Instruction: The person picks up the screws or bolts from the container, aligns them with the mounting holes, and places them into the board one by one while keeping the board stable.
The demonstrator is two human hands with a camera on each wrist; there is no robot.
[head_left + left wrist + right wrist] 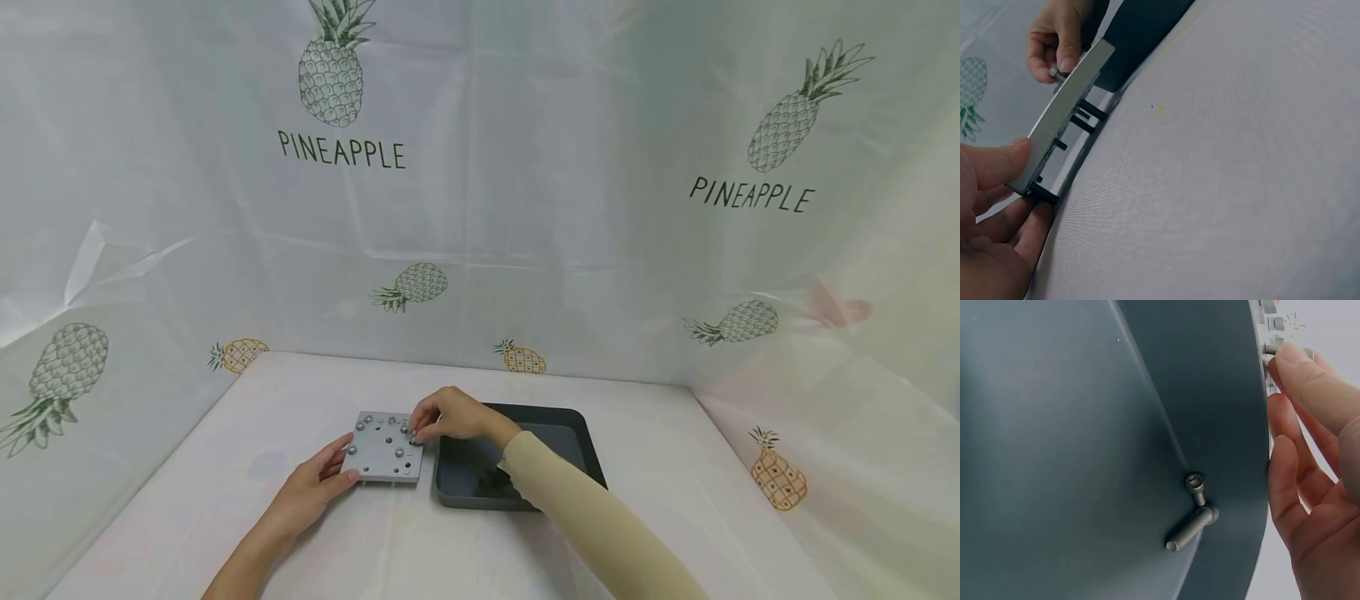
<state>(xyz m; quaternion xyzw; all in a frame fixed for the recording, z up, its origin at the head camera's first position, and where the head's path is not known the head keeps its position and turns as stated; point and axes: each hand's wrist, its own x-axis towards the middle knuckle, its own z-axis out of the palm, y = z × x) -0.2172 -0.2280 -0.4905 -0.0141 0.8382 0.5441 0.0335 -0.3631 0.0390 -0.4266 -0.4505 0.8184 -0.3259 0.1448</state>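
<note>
A silver metal plate with holes and several socket-head screws stands slightly above the white table, screw shanks sticking out beneath it. My left hand holds its left edge, thumb at the top and fingers underneath, as the left wrist view shows. Over the plate's right side, my right hand pinches a small socket-head screw between thumb and finger. Its tip meets the plate's upper face; how deep it sits in a hole I cannot tell.
A dark grey tray sits just right of the plate, under my right forearm. Inside it lie a short screw and a longer, thicker screw, touching. A white pineapple-print sheet hangs behind and at both sides.
</note>
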